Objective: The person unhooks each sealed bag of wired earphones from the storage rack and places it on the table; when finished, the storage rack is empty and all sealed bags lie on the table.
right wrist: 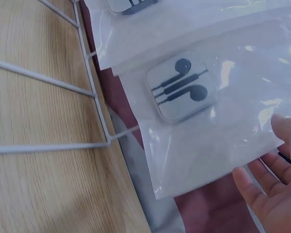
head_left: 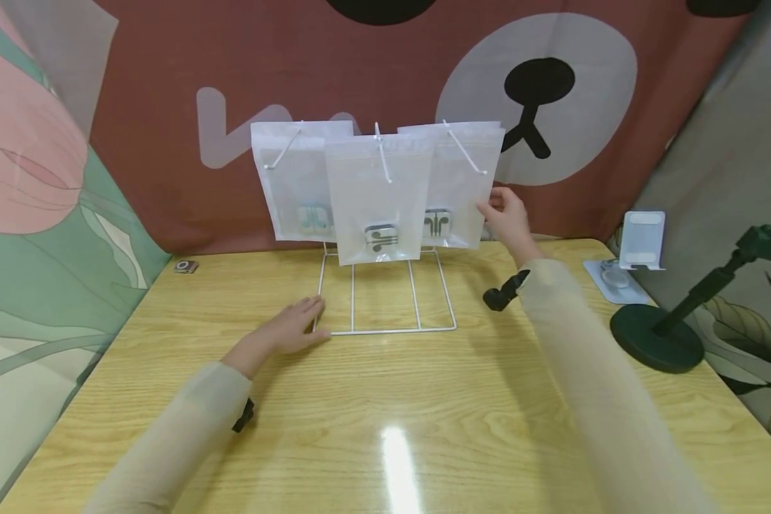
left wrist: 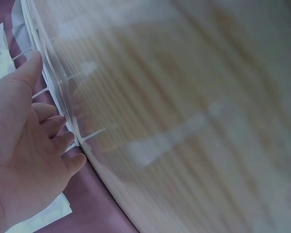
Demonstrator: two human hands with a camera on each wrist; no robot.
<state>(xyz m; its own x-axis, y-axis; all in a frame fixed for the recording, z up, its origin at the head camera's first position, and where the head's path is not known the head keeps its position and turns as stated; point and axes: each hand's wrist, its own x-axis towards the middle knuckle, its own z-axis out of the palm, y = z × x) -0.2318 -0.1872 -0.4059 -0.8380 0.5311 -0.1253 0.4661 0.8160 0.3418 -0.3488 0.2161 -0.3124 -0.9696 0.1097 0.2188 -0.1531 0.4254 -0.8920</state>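
A white wire display rack [head_left: 385,332] stands on the table, with clear-fronted plastic bags hanging from its three hooks. My right hand [head_left: 509,221] pinches the side edge of the right bag [head_left: 469,185], thumb in front and fingers behind. In the right wrist view, that bag [right wrist: 203,155] holds a square case of dark earphones [right wrist: 182,87]. The middle bag [head_left: 379,193] hangs lowest and also has an earphone case inside. On the left bag [head_left: 295,185], a pale bluish case shows. My left hand [head_left: 288,327] rests at the front left corner of the rack's base, fingers extended.
A phone stand [head_left: 639,250] and a dark green stand with a round base [head_left: 657,339] occupy the table's right side. Far left lies a small metallic gadget [head_left: 185,266]. Behind the rack hangs a reddish-brown cloth [head_left: 231,193] with a cartoon face.
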